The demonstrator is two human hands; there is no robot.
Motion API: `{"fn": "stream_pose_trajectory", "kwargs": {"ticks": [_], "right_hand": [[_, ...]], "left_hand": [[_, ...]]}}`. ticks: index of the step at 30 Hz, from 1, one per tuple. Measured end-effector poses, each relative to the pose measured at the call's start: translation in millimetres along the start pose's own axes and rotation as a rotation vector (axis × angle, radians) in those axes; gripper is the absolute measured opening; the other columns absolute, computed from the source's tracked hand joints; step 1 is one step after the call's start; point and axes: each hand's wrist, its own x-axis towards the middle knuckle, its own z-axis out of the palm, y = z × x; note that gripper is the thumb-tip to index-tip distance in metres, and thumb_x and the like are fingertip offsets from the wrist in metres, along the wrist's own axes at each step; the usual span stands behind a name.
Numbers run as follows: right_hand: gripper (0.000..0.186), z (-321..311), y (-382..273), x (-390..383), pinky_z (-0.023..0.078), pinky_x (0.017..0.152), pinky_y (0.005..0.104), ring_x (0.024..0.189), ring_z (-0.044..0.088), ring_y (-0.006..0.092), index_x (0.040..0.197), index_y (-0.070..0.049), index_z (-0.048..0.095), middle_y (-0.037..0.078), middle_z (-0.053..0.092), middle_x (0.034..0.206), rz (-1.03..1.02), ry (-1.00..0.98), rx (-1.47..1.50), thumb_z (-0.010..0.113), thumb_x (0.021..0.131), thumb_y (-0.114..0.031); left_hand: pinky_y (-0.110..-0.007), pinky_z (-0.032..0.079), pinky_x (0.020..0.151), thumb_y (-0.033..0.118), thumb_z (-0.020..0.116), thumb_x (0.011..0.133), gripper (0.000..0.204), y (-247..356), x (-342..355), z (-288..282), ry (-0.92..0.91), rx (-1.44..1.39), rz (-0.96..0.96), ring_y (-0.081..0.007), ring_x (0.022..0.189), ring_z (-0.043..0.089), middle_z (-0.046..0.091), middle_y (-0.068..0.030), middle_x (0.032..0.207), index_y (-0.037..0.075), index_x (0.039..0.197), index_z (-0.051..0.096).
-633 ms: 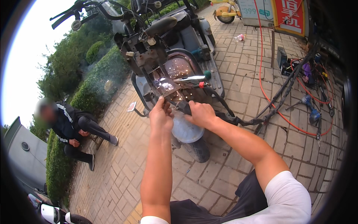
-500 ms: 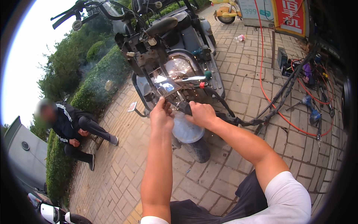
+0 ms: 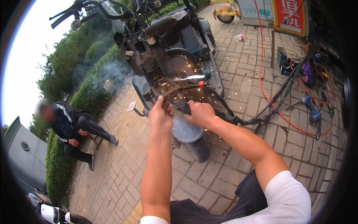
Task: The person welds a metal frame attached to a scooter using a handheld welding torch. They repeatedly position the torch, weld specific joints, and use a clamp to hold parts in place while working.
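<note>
Ahead of me stands a partly stripped electric tricycle (image 3: 149, 52), its bare metal frame showing above a pale front mudguard (image 3: 186, 128) and a black front tyre (image 3: 197, 149). My right hand (image 3: 201, 115) is wrapped round a black welding holder (image 3: 182, 106) at the frame's lower front. Close beside it, my left hand (image 3: 161, 115) is closed in a pinch near the frame; what its fingers hold is hidden. Orange sparks scatter around the metal between and beyond my hands. A red-tipped clamp or connector (image 3: 201, 84) on a black cable lies against the frame.
Thick black cables (image 3: 276, 102) and an orange-red hose (image 3: 261, 63) cross the paving at right, beside a blue power drill (image 3: 311, 108) and batteries (image 3: 285, 63). At left a person (image 3: 74, 127) sits by a hedge (image 3: 100, 74). A white scooter (image 3: 52, 214) stands lower left.
The bright white arc glare at the frame has gone out. Sparks have spread wider and fallen toward the paving, and smoke drifts thicker to the left. Both hands stay nearly in place.
</note>
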Motion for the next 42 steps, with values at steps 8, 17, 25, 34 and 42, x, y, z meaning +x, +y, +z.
{"fn": "stream_pose_trajectory", "kwargs": {"ticks": [8,17,25,34,42], "right_hand": [[0.047,1,0,-2,0.059,0.068,0.0475,0.075,0.072,0.0399,0.094,0.004,0.059,0.023,0.07,0.076,0.041,-0.025,0.039,0.076,0.078,-0.037],[0.048,-1,1,-4,0.058,0.069,0.048,0.075,0.071,0.041,0.095,0.004,0.059,0.024,0.07,0.077,0.027,-0.022,0.056,0.076,0.078,-0.037],[0.047,3,2,-2,0.058,0.069,0.0479,0.075,0.071,0.0408,0.094,0.004,0.06,0.023,0.07,0.077,0.026,0.007,0.048,0.076,0.077,-0.036],[0.046,-1,-2,-3,0.058,0.068,0.0472,0.076,0.072,0.0393,0.094,0.003,0.059,0.023,0.071,0.08,0.011,-0.024,-0.016,0.076,0.079,-0.037],[0.047,-1,-5,0,0.059,0.069,0.0472,0.077,0.072,0.0396,0.097,0.003,0.058,0.023,0.071,0.084,0.028,-0.049,-0.035,0.075,0.08,-0.037]], "left_hand": [[-0.031,0.037,0.064,0.036,0.071,0.091,0.026,-1,4,-4,-0.004,-0.016,-0.021,-0.0141,0.069,0.047,0.061,0.0002,0.08,0.012,0.088,0.06],[-0.031,0.036,0.064,0.036,0.071,0.091,0.026,-1,5,-4,0.002,-0.013,-0.019,-0.0139,0.07,0.047,0.061,0.0005,0.081,0.013,0.088,0.06],[-0.031,0.036,0.064,0.036,0.071,0.091,0.025,-1,4,-4,-0.007,-0.014,-0.019,-0.0136,0.07,0.047,0.061,0.0006,0.08,0.013,0.088,0.06],[-0.031,0.037,0.062,0.035,0.071,0.09,0.024,-2,3,-5,0.01,-0.006,-0.014,-0.0143,0.068,0.049,0.062,0.0004,0.081,0.014,0.089,0.06],[-0.031,0.037,0.062,0.035,0.071,0.091,0.024,-2,10,-8,-0.016,-0.003,-0.014,-0.0147,0.069,0.049,0.062,0.0001,0.082,0.014,0.09,0.061]]}}
